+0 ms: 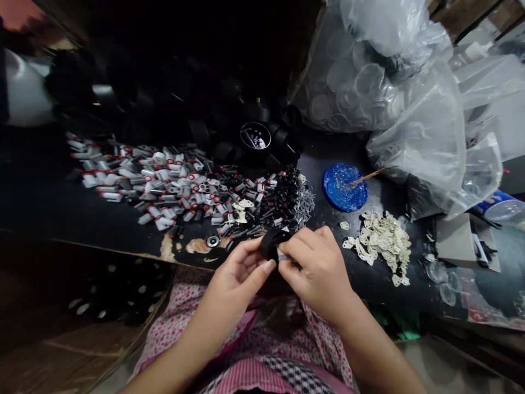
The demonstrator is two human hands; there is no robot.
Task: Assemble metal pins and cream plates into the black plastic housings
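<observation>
At the table's front edge, my left hand [241, 273] is closed on a black round plastic part [269, 244], thumb along its near side. My right hand [320, 265] is pinched at the right of that part, with a small grey piece [282, 256] showing between its fingertips. The fingers partly hide both pieces. Just beyond lie thin springs [259, 223], small black and grey plastic pieces [301, 200] and a heap of white and grey cylinders with red rings [164, 180]. A small round metal-and-black part [213, 241] lies to the left.
To the right, a stick [369, 176] rests in a blue dish [345, 189] of glossy paste. Nearby is a pile of flat cream-coloured plates [383, 241]. Plastic bags of clear round lids [348, 82] stand behind. Black round parts [255, 135] sit at the back, and an open box [459, 241] stands far right.
</observation>
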